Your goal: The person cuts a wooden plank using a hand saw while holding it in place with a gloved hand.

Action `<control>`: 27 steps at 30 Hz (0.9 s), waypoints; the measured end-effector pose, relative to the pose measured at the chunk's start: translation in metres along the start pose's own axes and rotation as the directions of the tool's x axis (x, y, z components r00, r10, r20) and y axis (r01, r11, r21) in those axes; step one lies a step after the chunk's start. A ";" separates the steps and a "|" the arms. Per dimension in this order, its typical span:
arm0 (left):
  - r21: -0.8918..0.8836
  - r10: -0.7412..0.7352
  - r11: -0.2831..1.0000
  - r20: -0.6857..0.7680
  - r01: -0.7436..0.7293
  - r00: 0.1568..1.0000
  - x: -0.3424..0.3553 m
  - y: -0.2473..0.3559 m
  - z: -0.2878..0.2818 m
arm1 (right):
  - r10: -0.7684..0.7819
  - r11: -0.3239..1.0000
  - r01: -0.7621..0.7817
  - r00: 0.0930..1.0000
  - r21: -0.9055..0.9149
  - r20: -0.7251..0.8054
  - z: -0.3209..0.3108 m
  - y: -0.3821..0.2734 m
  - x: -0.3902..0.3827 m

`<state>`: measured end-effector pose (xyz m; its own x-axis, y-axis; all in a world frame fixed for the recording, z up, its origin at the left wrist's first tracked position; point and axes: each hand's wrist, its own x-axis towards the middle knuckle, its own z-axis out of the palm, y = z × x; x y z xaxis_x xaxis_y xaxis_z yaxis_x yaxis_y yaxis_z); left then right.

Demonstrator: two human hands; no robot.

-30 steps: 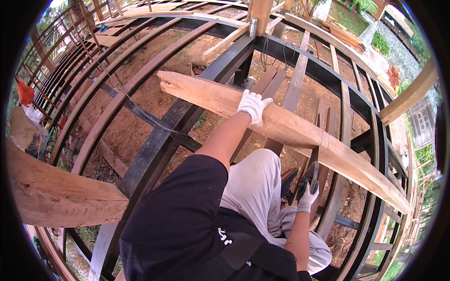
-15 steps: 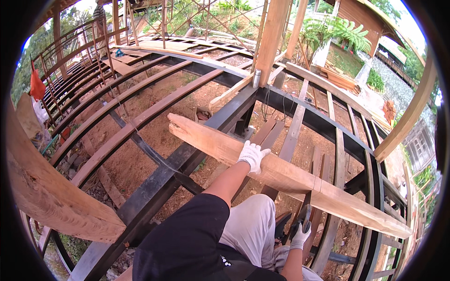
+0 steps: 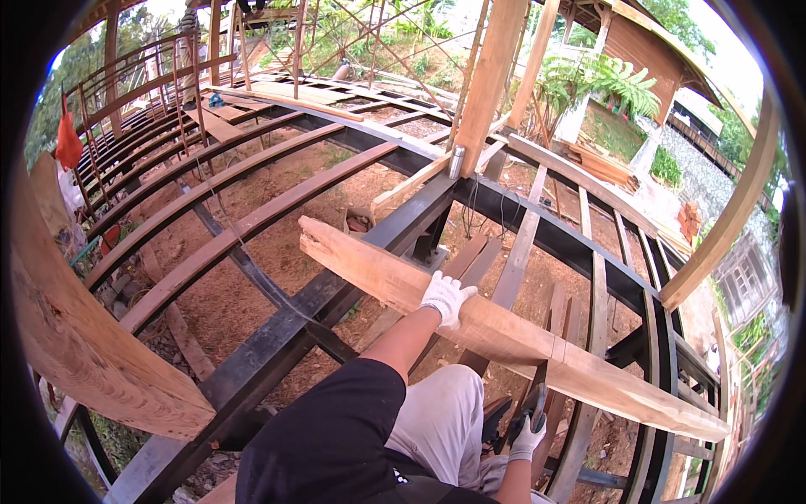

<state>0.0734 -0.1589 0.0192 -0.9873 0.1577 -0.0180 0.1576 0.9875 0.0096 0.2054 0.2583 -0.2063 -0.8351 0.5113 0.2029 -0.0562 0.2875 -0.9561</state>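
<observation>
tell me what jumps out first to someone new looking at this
The long pale plank lying slantwise across the middle, with the white-gloved left hand pressed on top of it. Under it runs a dark steel beam, part of a bare floor frame over brown dirt. Low down, the gloved right hand grips a dark tool, and a second thick board juts in at the left edge.

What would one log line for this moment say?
left hand: gloved, flat on long wooden plank | plank: lying across black steel beam | right hand: gloved, gripping dark tool
</observation>
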 end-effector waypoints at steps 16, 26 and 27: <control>0.028 -0.013 1.000 -0.016 0.013 1.000 0.003 0.002 0.008 | 0.110 0.990 -0.108 0.994 -0.095 0.021 0.004 -0.028 -0.014; -0.011 -0.057 0.998 -0.022 0.057 0.998 0.009 0.009 0.006 | 0.135 0.991 -0.133 0.985 -0.027 0.106 0.004 -0.028 -0.014; -0.011 -0.059 0.998 -0.018 0.059 0.998 0.010 0.009 0.004 | 0.139 0.990 -0.137 0.984 -0.028 0.109 0.004 -0.029 -0.016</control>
<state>0.0653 -0.1484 0.0147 -0.9951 0.0993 -0.0010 0.0993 0.9949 0.0191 0.2182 0.2392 -0.1830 -0.8893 0.4552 0.0437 0.0740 0.2376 -0.9685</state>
